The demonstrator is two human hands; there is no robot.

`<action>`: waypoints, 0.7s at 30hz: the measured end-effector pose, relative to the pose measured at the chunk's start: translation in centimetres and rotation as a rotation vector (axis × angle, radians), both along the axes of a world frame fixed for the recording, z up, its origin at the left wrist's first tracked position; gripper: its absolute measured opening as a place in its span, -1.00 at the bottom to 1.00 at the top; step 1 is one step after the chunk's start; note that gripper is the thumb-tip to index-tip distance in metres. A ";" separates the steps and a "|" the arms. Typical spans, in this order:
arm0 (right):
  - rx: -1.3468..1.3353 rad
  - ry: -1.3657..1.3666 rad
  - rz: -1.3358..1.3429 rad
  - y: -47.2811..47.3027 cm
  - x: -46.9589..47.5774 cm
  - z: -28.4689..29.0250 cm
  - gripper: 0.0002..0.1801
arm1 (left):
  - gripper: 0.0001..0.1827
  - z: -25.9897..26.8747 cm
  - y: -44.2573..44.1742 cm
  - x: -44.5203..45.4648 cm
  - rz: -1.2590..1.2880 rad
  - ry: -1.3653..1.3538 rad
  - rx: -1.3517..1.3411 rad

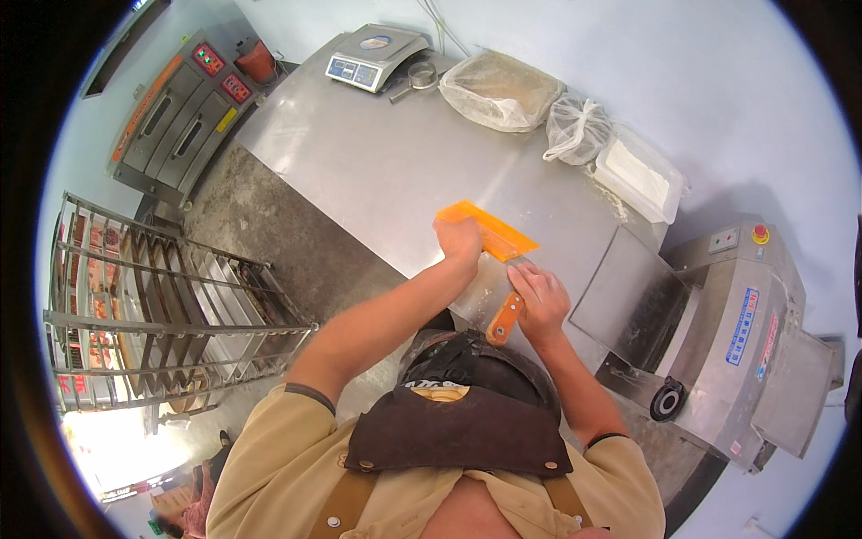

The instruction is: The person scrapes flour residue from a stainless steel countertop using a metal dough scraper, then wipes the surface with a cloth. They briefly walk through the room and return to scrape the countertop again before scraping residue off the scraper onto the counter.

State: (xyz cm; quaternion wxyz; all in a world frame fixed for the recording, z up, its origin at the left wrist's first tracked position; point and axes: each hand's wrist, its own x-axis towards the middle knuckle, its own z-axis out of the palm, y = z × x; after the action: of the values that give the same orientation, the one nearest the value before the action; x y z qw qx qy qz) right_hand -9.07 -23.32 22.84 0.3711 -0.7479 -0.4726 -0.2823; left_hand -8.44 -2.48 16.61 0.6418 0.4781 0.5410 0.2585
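Observation:
My left hand (459,241) grips one end of an orange plastic dough scraper (500,232) above the front part of the stainless steel worktable (384,182). On the right, my right hand (544,296) holds a metal-bladed tool with a riveted wooden handle (505,320). That handle points back towards my dark apron (465,431). A small strip of the metal blade (517,261) shows at the scraper's lower edge; whether the two touch, I cannot tell. My right fingers hide the join of blade and handle.
A digital scale (377,57), a sieve (423,75), plastic-covered tubs (502,91) and a tub of white powder (636,172) line the table's back. A dough-rolling machine (734,337) stands right. Left are a deck oven (178,124) and tray rack (182,323). A person (192,505) is lower left.

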 end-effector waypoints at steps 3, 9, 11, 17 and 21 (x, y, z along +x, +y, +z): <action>0.012 0.040 -0.173 -1.8 1.0 -1.1 -0.57 | -0.57 2.1 0.7 -0.6 0.113 -0.019 -0.192; 0.081 0.165 -0.176 -2.6 1.2 -0.9 -0.57 | -0.64 2.7 1.0 -2.0 0.212 -0.057 -0.430; 0.041 0.142 -0.061 -2.0 0.1 -0.2 -0.59 | -0.65 3.1 0.5 -1.8 0.219 -0.060 -0.473; 0.026 0.114 0.063 -0.1 -0.9 0.7 -0.53 | -0.66 3.1 -0.9 -2.0 0.163 -0.093 -0.416; -0.014 0.110 0.072 0.2 -1.0 1.2 -0.54 | -0.64 2.8 -0.9 -2.2 0.146 -0.114 -0.334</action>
State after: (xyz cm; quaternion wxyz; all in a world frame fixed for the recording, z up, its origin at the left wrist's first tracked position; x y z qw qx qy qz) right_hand -10.04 -23.11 24.05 0.4014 -0.7472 -0.4800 -0.2239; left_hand -10.69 -3.37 19.42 0.7215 0.3087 0.5724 0.2378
